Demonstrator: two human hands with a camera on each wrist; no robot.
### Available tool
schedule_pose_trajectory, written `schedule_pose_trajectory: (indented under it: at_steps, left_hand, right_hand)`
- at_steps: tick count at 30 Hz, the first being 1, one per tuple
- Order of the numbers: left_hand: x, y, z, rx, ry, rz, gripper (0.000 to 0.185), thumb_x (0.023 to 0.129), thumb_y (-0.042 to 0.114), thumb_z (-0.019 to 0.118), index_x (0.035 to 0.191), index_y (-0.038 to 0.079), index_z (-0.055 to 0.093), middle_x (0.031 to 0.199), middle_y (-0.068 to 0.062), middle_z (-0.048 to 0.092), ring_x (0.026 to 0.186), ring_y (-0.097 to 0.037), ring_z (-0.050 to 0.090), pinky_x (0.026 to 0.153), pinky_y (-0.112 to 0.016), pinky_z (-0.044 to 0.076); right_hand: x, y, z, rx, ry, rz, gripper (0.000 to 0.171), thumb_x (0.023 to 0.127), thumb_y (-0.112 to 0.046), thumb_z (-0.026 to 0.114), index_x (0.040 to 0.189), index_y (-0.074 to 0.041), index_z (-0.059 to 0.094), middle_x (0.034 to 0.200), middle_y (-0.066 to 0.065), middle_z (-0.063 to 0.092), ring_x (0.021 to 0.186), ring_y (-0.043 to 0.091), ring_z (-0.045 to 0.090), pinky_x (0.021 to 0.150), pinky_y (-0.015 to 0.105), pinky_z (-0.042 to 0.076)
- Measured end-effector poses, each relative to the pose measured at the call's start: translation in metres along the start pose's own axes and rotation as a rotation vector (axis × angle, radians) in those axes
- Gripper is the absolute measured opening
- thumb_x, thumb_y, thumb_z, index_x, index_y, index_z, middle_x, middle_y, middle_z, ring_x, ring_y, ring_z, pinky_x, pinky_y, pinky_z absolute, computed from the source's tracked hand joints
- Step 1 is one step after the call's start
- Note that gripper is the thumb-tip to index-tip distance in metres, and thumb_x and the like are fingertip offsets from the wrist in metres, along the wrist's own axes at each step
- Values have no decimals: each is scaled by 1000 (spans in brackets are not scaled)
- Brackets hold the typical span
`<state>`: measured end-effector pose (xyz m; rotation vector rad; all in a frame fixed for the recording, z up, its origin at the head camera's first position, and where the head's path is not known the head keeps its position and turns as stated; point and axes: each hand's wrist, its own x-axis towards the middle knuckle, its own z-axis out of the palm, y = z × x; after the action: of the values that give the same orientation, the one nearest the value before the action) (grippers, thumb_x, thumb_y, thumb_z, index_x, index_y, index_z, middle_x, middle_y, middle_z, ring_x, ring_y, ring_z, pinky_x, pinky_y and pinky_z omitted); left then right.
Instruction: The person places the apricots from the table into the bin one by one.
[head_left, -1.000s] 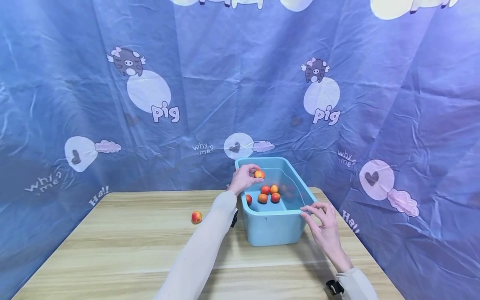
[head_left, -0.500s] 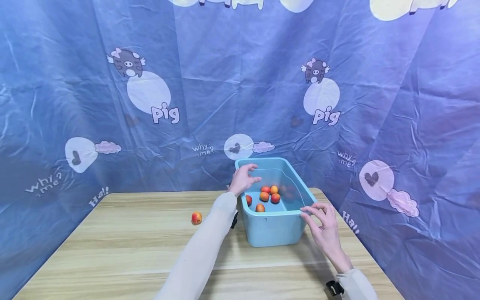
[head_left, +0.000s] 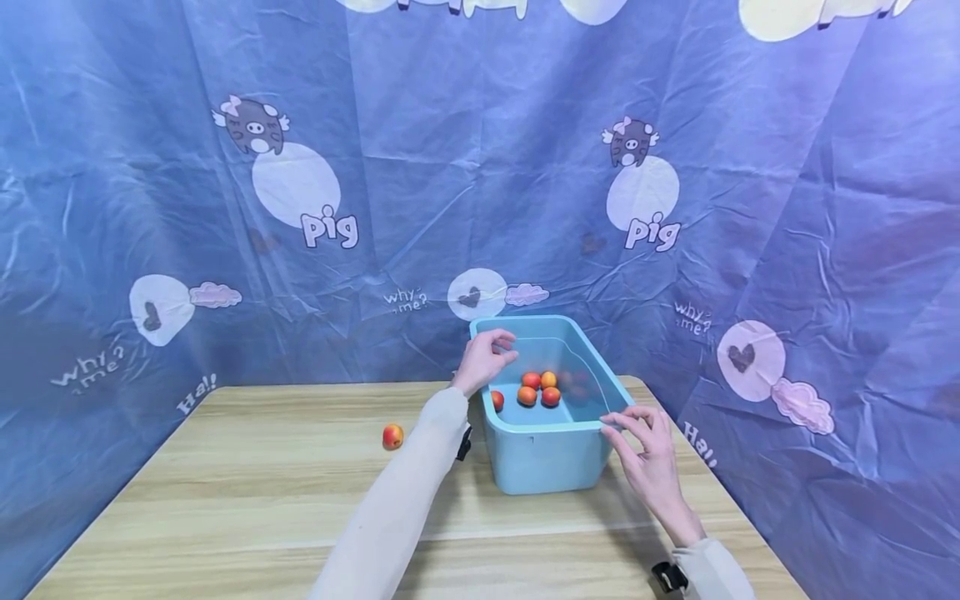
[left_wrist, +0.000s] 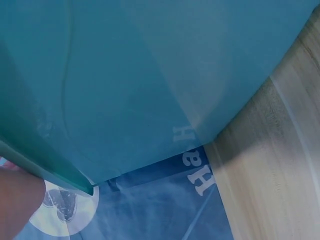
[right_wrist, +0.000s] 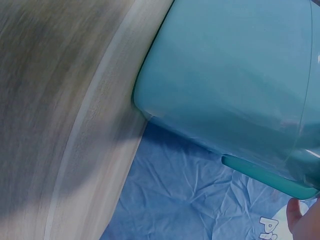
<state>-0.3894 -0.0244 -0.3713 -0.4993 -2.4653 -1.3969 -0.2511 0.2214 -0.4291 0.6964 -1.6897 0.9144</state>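
A light blue plastic tub stood on the wooden bench, toward its far right end, close to the blue printed backdrop. All positions below are given relative to that tub.

The left hand was raised over the tub's left rim, near the far left corner, at the end of an arm in a pale sleeve that ran up from the near edge of the bench. Its fingers were spread and lightly bent over the opening, and it held nothing. The left wrist view showed only the tub's outer wall at very close range, with bench and backdrop beneath it.

The right hand was at the tub's near right corner, palm down, fingers extended with the tips touching the rim; nothing was clasped in it. The right wrist view showed the tub's wall and rim lip, with a fingertip at the lower right.

Four red-orange fruits lay on the tub's floor: three clustered at the centre and one against the left wall. A further single fruit lay on the bench, well apart to the left of the tub, untouched by either hand
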Motion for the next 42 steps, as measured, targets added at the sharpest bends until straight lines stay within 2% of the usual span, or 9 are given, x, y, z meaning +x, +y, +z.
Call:
schedule_pose_trajectory:
  at_steps: [4, 7, 12, 18, 24, 29, 34, 38, 42]
  left_hand:
    - [-1, 0, -4, -97, -3, 17, 26, 89, 17, 73, 115, 13, 69, 108, -7, 71, 96, -20, 66, 83, -33, 55]
    - [-1, -1, -7, -206, -24, 21, 30, 87, 15, 75, 116, 12, 69, 108, -10, 72, 92, -19, 67, 76, -31, 57]
    - [-3, -4, -11, -329, -49, 47, 39, 83, 15, 78, 120, 10, 68, 114, -17, 71, 93, -22, 69, 79, -35, 58]
    - [-11, -4, -18, -364, -48, 79, 43, 83, 16, 79, 123, 10, 67, 118, -17, 69, 103, -26, 69, 88, -33, 56]
    - [-16, -7, -28, -361, 11, 116, 39, 82, 16, 79, 120, 11, 69, 114, -12, 72, 104, -22, 69, 93, -33, 53]
    - [-21, -12, -36, -403, 59, 119, 36, 83, 10, 78, 118, 8, 70, 111, -13, 73, 101, -21, 70, 92, -32, 54]
    - [-28, -18, -44, -435, 87, 115, 35, 83, 7, 77, 117, 6, 70, 112, -17, 72, 102, -22, 69, 90, -30, 55]
    - [-36, -27, -49, -453, 121, 100, 34, 83, 5, 76, 117, 3, 69, 113, -22, 70, 99, -20, 70, 86, -26, 55]
    - [-44, -37, -58, -473, 157, 91, 35, 83, 5, 76, 117, -1, 68, 111, -24, 70, 91, -13, 70, 77, -24, 56]
  right_hand:
    - [0, -1, -1, 0, 0, 3, 35, 56, 24, 73, 86, 6, 72, 88, 24, 55, 89, 31, 43, 84, 28, 31]
    - [0, -3, -2, -1, 0, 7, 35, 56, 25, 72, 86, 7, 71, 88, 24, 54, 90, 30, 43, 83, 29, 31]
    - [0, -4, -2, -3, -3, 11, 35, 56, 25, 72, 86, 7, 72, 88, 24, 54, 89, 30, 43, 84, 27, 31]
    - [-3, -2, 1, 0, 4, -2, 34, 56, 22, 73, 86, 7, 72, 87, 23, 54, 89, 25, 44, 83, 26, 30]
    - [-3, 1, 2, 2, 11, -11, 34, 56, 22, 73, 87, 6, 72, 88, 24, 54, 89, 28, 43, 82, 30, 31]
    - [-3, 1, 2, 0, 12, -13, 34, 56, 22, 73, 87, 6, 72, 88, 24, 54, 89, 29, 42, 81, 32, 31]
    - [-3, 1, 3, 4, 13, -14, 34, 56, 22, 73, 86, 7, 72, 88, 24, 54, 90, 27, 43, 84, 29, 30]
    - [-4, 1, 3, 3, 9, -14, 35, 56, 23, 73, 86, 6, 72, 88, 24, 54, 90, 25, 43, 84, 28, 30]
    - [-5, 0, 2, 2, 14, -14, 36, 56, 24, 73, 86, 6, 72, 88, 24, 54, 91, 25, 43, 83, 30, 30]
